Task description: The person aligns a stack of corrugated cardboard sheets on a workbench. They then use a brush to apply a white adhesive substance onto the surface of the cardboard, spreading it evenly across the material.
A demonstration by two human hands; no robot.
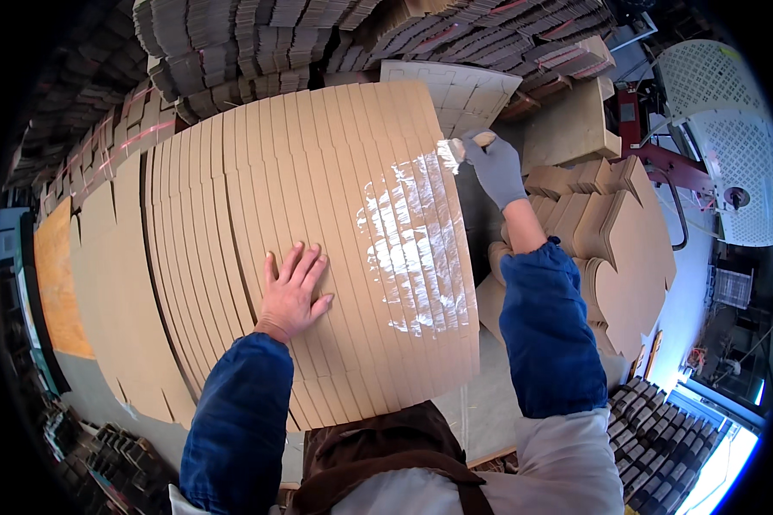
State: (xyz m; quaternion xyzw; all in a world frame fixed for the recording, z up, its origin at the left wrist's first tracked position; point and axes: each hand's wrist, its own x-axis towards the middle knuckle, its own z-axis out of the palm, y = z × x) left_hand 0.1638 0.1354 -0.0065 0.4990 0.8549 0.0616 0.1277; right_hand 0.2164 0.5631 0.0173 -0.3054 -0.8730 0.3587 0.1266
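The cardboard sheets (309,189) lie directly in front of the person, fanned in an overlapping row, each sheet leaving a narrow strip exposed. White paste (416,249) covers the right-hand part of the row in broken, uneven patches. The brush (457,155) is located at the right edge of the sheets, near the far corner; its bristles are coated white. The right hand (492,165) wears a grey glove, with its fingers closed around the brush handle. The left hand (292,293) is bare and rests palm down on the sheets, left of the paste — fingers spread, gripping nothing. Blue sleeves (548,330) cover both forearms. To the right stands a stack of cut cardboard (623,249) with curved edges. Beyond the sheets lies a pale board (455,90) — behind it, piled cardboard bundles (258,51). A white perforated guard (734,159) is at far right.
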